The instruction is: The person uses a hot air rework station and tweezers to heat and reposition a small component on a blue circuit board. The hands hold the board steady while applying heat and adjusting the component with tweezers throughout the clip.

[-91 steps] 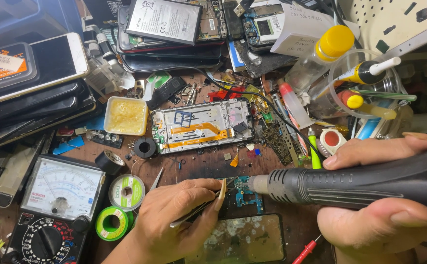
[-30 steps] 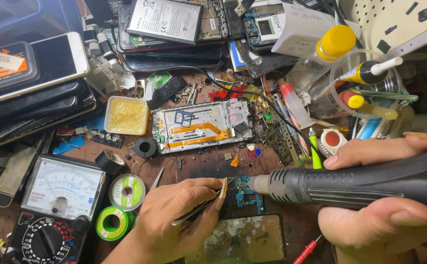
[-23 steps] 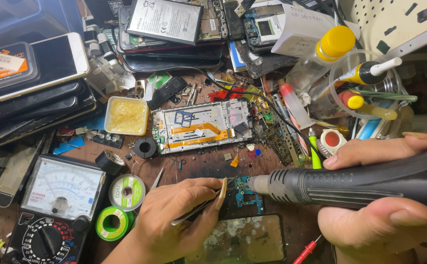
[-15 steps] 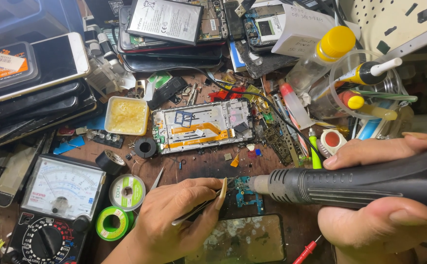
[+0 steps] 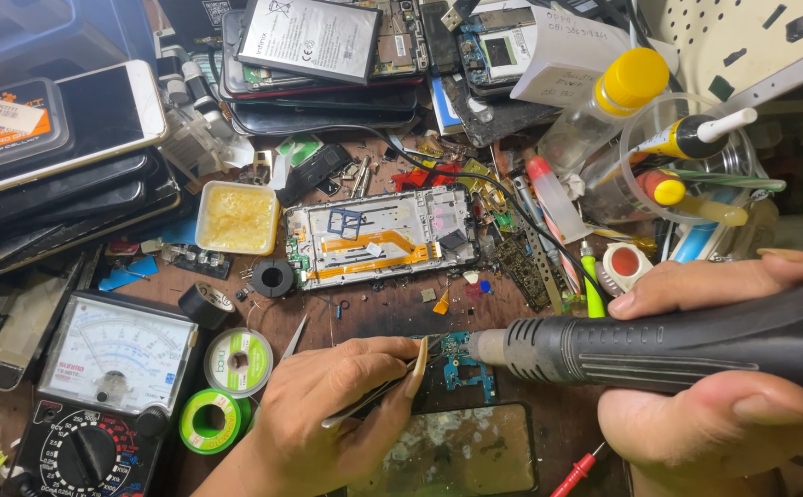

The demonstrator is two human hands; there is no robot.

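The right hand (image 5: 723,368) is wrapped round the black handle of a hot-air rework tool (image 5: 659,345), thumb along the top and fingers curled underneath, with the metal nozzle pointing left at a small blue-green circuit board (image 5: 461,364). That board lies near the front edge of the desk (image 5: 374,313), just above a worn dark phone screen panel (image 5: 456,451). The left hand (image 5: 328,414) pinches a pair of tweezers (image 5: 378,391) between thumb and fingers; their tips meet the board's left edge, though whether they actually grip a part there is too small to tell. Left of this hand sit two solder spools (image 5: 222,391) and an analogue multimeter (image 5: 98,387) at the desk's front left corner. Toward the middle of the desk lie an opened phone frame (image 5: 383,235) and a tub of yellow flux (image 5: 236,216).
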